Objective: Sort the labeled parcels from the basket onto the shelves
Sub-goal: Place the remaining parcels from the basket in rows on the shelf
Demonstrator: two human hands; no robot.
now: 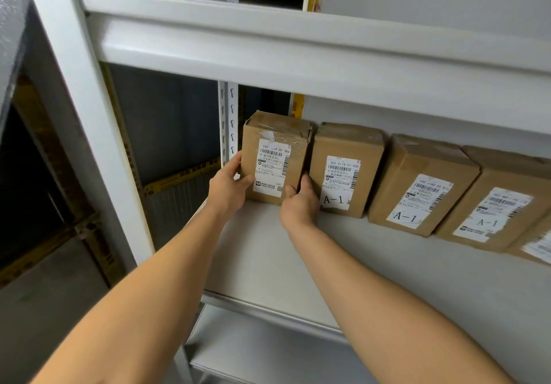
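- Head view: the leftmost parcel (275,157) stands upright on the white shelf (268,252), at 12 o'clock from both wrists.
- Left hand (228,187) grips its left edge, thumb on the label face.
- Right hand (299,202) grips its lower right corner, fingers curled.
- At 3 o'clock, touching or just beside it, stands the second parcel (346,169), marked A-1; more follow.

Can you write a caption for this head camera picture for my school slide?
Two hands, left hand and right hand, set a brown cardboard parcel on the white metal shelf.
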